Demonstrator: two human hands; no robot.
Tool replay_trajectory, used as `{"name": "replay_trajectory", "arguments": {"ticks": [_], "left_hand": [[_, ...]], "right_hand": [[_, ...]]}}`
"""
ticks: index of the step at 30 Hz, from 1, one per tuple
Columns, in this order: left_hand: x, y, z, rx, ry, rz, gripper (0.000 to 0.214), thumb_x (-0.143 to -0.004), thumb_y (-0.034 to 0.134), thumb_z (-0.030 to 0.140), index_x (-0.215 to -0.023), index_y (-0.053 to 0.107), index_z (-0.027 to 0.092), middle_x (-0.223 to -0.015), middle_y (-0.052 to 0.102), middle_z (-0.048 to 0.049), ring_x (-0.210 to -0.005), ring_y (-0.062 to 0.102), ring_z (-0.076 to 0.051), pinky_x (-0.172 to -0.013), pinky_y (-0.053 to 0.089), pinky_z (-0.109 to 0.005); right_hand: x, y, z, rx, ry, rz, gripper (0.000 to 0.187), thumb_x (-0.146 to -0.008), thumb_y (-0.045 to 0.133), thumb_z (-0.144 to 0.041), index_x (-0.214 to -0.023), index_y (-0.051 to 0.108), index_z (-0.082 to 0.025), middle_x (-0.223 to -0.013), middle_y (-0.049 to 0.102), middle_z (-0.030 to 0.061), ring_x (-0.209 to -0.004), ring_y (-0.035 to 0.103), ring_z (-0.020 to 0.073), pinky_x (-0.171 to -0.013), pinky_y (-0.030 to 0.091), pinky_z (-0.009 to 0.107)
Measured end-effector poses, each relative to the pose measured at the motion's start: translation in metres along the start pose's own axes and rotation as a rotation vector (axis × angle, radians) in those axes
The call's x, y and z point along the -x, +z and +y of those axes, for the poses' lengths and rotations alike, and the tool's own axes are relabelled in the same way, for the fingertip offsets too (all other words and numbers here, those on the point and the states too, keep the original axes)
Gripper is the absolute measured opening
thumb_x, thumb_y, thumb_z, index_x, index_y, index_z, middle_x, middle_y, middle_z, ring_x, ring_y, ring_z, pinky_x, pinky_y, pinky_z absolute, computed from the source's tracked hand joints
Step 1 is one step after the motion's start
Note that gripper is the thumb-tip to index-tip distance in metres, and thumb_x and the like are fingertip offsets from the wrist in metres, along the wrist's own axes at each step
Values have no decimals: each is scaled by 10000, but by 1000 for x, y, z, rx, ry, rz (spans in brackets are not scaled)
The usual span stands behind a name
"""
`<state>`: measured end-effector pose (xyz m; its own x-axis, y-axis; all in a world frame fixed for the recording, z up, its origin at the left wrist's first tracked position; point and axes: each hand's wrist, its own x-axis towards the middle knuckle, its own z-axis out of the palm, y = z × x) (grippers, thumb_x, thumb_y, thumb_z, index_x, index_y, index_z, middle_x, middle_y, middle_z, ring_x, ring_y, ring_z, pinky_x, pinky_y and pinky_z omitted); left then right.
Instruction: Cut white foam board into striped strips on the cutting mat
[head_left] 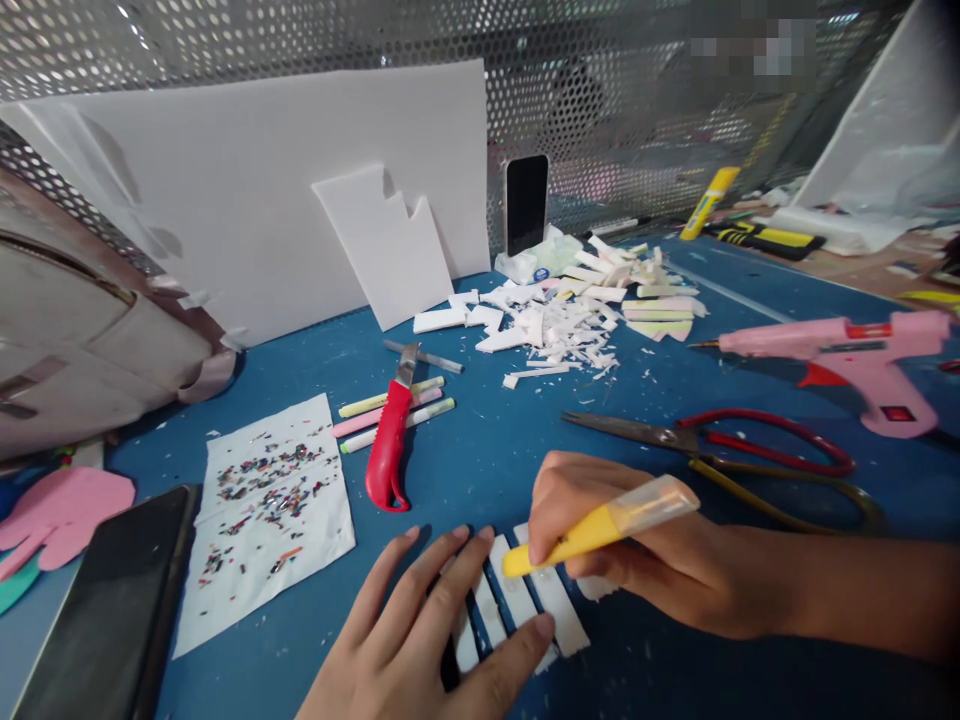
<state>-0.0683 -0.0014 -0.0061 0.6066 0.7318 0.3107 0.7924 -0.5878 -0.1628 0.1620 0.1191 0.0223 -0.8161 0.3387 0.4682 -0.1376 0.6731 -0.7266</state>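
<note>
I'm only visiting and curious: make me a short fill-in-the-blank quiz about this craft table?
1. The right hand holds a ____ pen.
2. The left hand lies flat on white strips on the ____ table.
3. The glue gun at the right is ____.
4. The utility knife has a ____ handle.

Missing words: yellow, blue, pink, red.
</note>
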Motion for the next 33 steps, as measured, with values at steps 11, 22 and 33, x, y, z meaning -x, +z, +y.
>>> {"name": "replay_trajectory", "arguments": {"ticks": [11, 22, 33], "left_hand": [[0, -1, 0, -21, 5, -33, 412, -1029, 391, 430, -1438, 408, 474, -1450, 547, -4, -1361, 481, -202, -1097, 452, -432], [0, 0, 1, 2, -22, 0, 411, -1042, 389, 351, -1428, 415, 489, -1443, 551, -3, -1360, 481, -193, -1120, 423, -429], [-1, -4, 2, -9, -3, -36, 416, -1014, 406, 453, -1429, 441, 448, -1440, 557, -36, -1346, 500, -220, -1092, 453, -459]], "right_hand": [[2, 1, 1, 26, 11, -23, 306, -1066, 375, -352, -1026, 597, -146, -871, 642, 57, -817, 558, 148, -851, 415, 308], [-1, 2, -1, 74, 4, -53, 291, -1068, 376, -333, -1035, 599, -149, -884, 672, 58, -829, 550, 153, -856, 420, 319], [-4, 2, -1, 74, 1, -64, 300, -1071, 357, -327, -1026, 590, -143, -860, 666, 62, -833, 548, 152, -852, 428, 314]]}}
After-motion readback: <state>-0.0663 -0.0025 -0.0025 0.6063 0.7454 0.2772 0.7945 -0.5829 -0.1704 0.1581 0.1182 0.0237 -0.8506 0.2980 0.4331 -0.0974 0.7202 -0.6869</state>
